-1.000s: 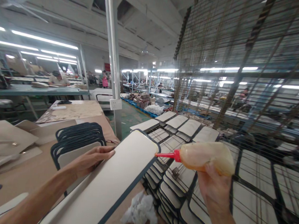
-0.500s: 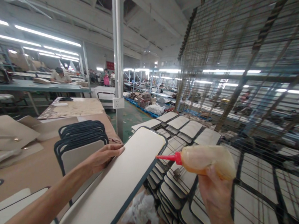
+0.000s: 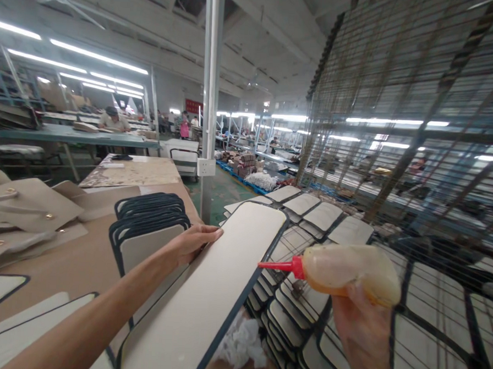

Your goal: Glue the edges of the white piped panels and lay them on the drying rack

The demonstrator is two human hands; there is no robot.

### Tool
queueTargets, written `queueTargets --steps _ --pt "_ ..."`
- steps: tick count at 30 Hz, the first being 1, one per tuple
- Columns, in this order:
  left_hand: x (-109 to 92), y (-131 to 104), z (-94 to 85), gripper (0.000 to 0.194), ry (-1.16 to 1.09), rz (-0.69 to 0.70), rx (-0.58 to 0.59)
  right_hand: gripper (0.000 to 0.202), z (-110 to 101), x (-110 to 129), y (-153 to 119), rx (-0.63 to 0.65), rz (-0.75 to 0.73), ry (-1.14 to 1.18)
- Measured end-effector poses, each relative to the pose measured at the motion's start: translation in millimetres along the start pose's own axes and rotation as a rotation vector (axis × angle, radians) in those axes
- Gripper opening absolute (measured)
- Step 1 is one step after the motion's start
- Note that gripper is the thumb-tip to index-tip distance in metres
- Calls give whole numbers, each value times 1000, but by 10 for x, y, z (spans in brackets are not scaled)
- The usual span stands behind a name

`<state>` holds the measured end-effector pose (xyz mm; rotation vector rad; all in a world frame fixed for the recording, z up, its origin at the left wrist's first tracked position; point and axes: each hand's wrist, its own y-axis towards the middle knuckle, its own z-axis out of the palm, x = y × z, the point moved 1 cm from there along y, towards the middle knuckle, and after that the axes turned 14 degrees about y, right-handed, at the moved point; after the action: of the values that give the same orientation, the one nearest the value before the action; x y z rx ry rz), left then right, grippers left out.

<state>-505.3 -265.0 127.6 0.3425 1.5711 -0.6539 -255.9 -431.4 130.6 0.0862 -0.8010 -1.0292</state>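
Note:
My left hand point(image 3: 198, 241) is closed on the left edge of a long cream panel point(image 3: 212, 282), thumb on top. The panel has rounded corners and a dark blue border, and it is tilted up away from me. In my right hand point(image 3: 359, 317) lies a translucent squeeze bottle point(image 3: 345, 269) with amber liquid, held on its side. Its red nozzle point(image 3: 279, 265) points left, the tip at the panel's right border; whether it touches I cannot tell. Behind my left hand stands a stack of similar dark-edged panels point(image 3: 151, 218).
Rows of cream panels point(image 3: 323, 216) lie on wire racks to the right, below raised wire racks point(image 3: 391, 104). Crumpled white paper point(image 3: 242, 341) sits below the held panel. Beige pieces with metal fittings point(image 3: 26, 206) cover the table's left. A metal post point(image 3: 210, 94) rises ahead.
The view has swung slightly left, so most things sit further right. The nozzle tip has slid down along the panel's right border, towards me. Both hands keep their holds.

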Motion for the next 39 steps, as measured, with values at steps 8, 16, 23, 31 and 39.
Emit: queueTargets --steps 8,16,23,31,39 --pt "-110 111 36 41 -15 -2 -52 66 -7 37 -69 -25 11 -49" --pt "-118 273 45 31 -21 -8 -82 63 -30 33 -104 -12 9 -54" --pt "-190 364 48 26 -20 -23 -109 64 -56 51 -153 0 58 -21" --pt "-246 491 12 21 -25 -37 -158 65 -154 52 -242 37 110 -16" --pt "-279 587 -21 19 -41 -52 -192 60 -241 27 -355 81 104 -36"
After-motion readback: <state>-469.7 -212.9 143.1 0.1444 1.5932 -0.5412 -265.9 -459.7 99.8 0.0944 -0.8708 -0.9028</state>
